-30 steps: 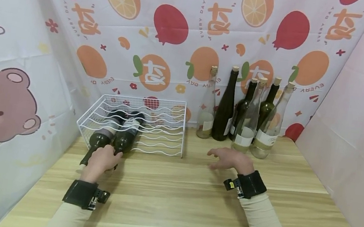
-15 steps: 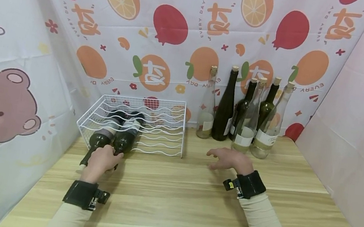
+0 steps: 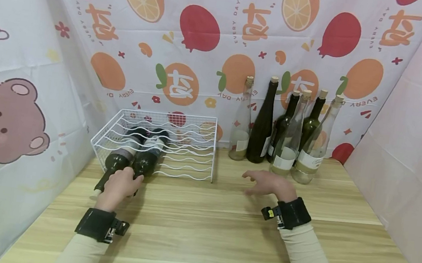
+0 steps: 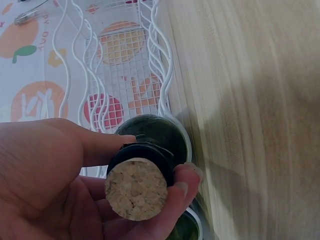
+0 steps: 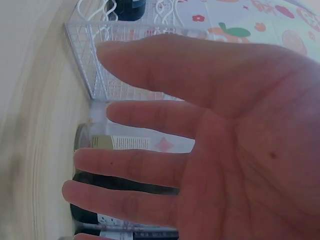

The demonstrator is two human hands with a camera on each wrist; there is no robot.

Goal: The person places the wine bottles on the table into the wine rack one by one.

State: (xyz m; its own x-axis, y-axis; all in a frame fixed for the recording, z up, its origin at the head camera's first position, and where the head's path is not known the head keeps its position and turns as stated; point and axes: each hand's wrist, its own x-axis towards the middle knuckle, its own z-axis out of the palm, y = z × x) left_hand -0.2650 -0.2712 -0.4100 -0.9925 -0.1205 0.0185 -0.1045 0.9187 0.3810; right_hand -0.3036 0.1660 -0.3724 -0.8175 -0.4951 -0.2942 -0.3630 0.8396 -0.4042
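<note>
Two dark green wine bottles lie side by side in the white wire rack [image 3: 214, 154], necks toward me. My left hand [image 3: 119, 186] grips the neck of the right-hand wine bottle [image 3: 146, 162]. In the left wrist view its cork [image 4: 136, 189] faces the camera, with thumb and fingers curled round the neck just behind it. The other wine bottle [image 3: 117, 162] lies to the left, its neck partly behind that hand. My right hand [image 3: 271, 184] hovers over the table in front of the standing bottles, holding nothing. The right wrist view shows its fingers [image 5: 135, 167] extended and spread.
Several corked bottles stand at the back right, among them a clear bottle [image 3: 239, 139], a tall dark bottle [image 3: 260, 133] and a clear labelled bottle [image 3: 308, 161]. A fruit-print cloth [image 3: 201, 81] hangs behind the wooden table [image 3: 189, 235]. Another cloth [image 3: 18, 48] borders the left side.
</note>
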